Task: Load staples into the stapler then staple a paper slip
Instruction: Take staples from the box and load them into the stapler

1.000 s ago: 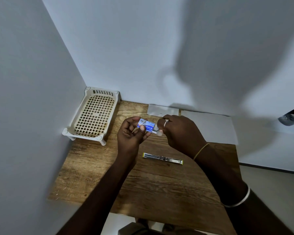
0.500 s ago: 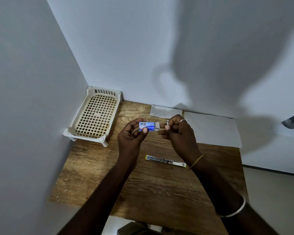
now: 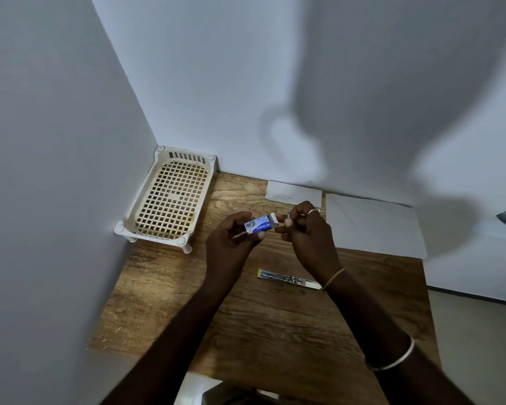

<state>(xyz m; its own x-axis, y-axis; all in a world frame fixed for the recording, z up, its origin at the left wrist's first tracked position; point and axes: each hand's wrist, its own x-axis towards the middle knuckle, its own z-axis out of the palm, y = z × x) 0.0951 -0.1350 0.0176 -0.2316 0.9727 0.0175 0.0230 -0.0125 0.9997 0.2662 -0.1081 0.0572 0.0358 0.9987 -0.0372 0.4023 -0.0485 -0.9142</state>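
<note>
Left hand (image 3: 231,244) pinches a blue staple box (image 3: 259,225); right hand (image 3: 307,229) fingertips close on something tiny at its open end. Pulling straight keeps the strip intact. Stapler (image 3: 288,279) lies at five o'clock.

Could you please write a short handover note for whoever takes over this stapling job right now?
Left hand: holds the blue staple box, its inner tray slid partly out.
Right hand: fingertips pinched at the box's open end, apparently on a small strip of staples; hard to confirm.
Stapler: lies opened flat on the wooden table, untouched.
Paper slip and a larger sheet: at the back, by the wall.
Done: box opened.
Left: load staples, close stapler, staple slip.
</note>
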